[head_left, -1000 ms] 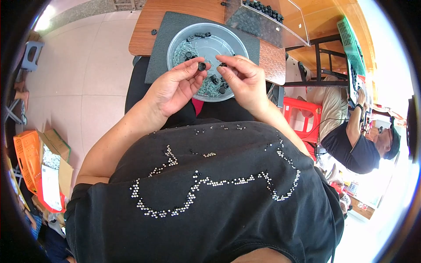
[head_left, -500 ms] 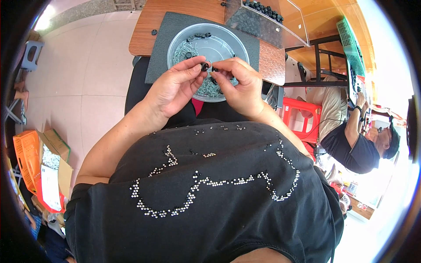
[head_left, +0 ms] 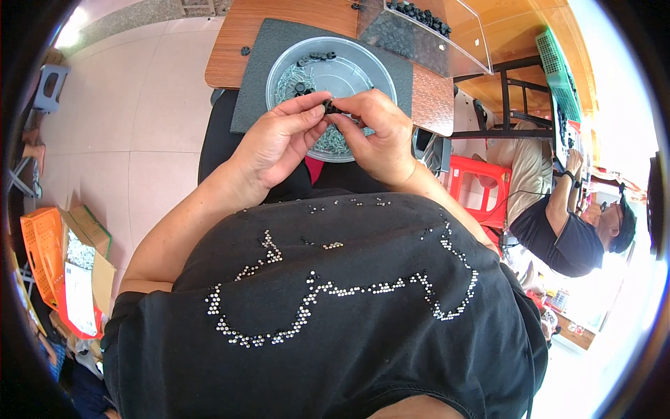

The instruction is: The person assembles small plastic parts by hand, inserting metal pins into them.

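Above a round grey basin (head_left: 383, 63), both hands meet over a small round black part (head_left: 329, 107). My left hand (head_left: 280, 136) pinches it between thumb and forefinger. From the other side my right hand (head_left: 380, 133) closes thumb and fingertips on its edge; whether a second piece is in that pinch cannot be made out. In the basin lie many silvery screws (head_left: 331, 142) and several black round parts (head_left: 317, 57) along its far and left sides. The fingers partly hide the basin's middle.
Under the basin is a dark mat (head_left: 251, 84) on a wooden table (head_left: 230, 42). A clear bin (head_left: 426, 42) of black parts stands far right. A co-worker (head_left: 565, 230) sits at right near a red stool (head_left: 478, 188). Cartons and an orange crate (head_left: 40, 241) are at left.
My right hand has moved slightly left, so its fingertips now meet the black part in my left hand; before, a gap lay between them. More black parts show at the basin's left.
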`<state>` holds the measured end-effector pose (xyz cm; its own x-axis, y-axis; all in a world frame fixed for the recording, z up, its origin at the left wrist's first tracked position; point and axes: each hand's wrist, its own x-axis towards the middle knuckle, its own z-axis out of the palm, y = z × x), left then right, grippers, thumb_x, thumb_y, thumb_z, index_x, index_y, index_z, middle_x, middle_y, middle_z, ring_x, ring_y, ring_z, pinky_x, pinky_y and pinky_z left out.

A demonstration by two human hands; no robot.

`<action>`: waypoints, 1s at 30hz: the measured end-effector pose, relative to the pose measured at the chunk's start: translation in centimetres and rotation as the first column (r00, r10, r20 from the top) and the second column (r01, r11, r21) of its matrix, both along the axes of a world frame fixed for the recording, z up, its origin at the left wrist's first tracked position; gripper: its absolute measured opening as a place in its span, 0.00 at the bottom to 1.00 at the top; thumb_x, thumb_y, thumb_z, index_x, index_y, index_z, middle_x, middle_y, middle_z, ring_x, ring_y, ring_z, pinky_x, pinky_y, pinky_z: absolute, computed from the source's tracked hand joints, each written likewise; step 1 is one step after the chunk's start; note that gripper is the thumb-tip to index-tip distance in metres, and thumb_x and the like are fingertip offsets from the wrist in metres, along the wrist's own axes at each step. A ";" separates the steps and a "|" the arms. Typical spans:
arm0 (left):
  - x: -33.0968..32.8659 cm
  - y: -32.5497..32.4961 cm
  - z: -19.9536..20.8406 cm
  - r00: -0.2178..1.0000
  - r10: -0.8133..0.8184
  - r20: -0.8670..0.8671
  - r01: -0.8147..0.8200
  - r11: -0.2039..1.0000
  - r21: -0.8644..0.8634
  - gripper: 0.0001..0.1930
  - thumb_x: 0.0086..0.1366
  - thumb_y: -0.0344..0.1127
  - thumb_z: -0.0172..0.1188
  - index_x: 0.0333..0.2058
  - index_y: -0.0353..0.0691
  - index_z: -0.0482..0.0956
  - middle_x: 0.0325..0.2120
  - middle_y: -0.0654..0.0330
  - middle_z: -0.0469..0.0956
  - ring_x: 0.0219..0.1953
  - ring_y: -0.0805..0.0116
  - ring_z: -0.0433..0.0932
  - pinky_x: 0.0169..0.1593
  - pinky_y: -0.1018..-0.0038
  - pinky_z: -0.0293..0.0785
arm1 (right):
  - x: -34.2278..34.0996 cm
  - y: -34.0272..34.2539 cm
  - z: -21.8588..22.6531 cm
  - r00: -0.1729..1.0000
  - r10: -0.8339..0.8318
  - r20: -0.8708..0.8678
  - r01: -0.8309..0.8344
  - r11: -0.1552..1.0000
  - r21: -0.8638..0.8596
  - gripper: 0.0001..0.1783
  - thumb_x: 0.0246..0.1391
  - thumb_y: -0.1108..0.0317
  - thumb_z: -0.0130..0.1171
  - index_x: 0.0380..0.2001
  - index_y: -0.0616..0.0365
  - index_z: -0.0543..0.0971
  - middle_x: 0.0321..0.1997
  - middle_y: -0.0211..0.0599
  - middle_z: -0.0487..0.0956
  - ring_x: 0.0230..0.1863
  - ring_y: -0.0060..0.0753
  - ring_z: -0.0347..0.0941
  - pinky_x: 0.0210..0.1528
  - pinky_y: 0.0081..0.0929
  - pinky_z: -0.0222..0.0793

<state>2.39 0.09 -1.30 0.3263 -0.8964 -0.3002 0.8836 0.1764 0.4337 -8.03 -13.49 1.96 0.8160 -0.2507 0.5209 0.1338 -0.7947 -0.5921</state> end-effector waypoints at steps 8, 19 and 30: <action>0.1 0.0 0.0 1.000 -0.011 -0.016 0.011 1.000 0.005 0.13 0.64 0.27 0.53 0.47 0.35 0.73 0.40 0.61 0.74 0.41 0.75 0.73 0.50 0.82 0.71 | -0.2 0.1 -0.1 1.000 -0.007 0.001 0.007 1.000 -0.007 0.12 0.37 0.77 0.66 0.30 0.61 0.79 0.27 0.40 0.77 0.29 0.38 0.75 0.31 0.28 0.71; 0.2 0.0 -0.3 0.999 -0.012 -0.051 0.011 1.000 -0.023 0.13 0.63 0.28 0.54 0.47 0.35 0.73 0.38 0.61 0.74 0.42 0.74 0.73 0.50 0.82 0.71 | -0.3 0.2 0.3 1.000 -0.025 -0.011 0.025 0.999 0.046 0.12 0.40 0.83 0.63 0.32 0.62 0.79 0.30 0.37 0.77 0.29 0.26 0.74 0.28 0.19 0.70; -0.1 0.0 0.5 1.000 -0.003 -0.024 0.003 1.000 0.019 0.14 0.64 0.28 0.53 0.49 0.35 0.71 0.38 0.61 0.74 0.41 0.75 0.73 0.50 0.81 0.71 | -0.1 0.2 -0.1 1.000 -0.017 0.007 0.017 0.998 0.067 0.10 0.40 0.80 0.64 0.30 0.61 0.79 0.28 0.38 0.77 0.28 0.32 0.75 0.28 0.23 0.70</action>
<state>2.33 0.12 -0.81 0.3159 -0.8915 -0.3248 0.8943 0.1654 0.4157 -8.15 -13.31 1.85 0.8073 -0.2990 0.5089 0.1255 -0.7555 -0.6430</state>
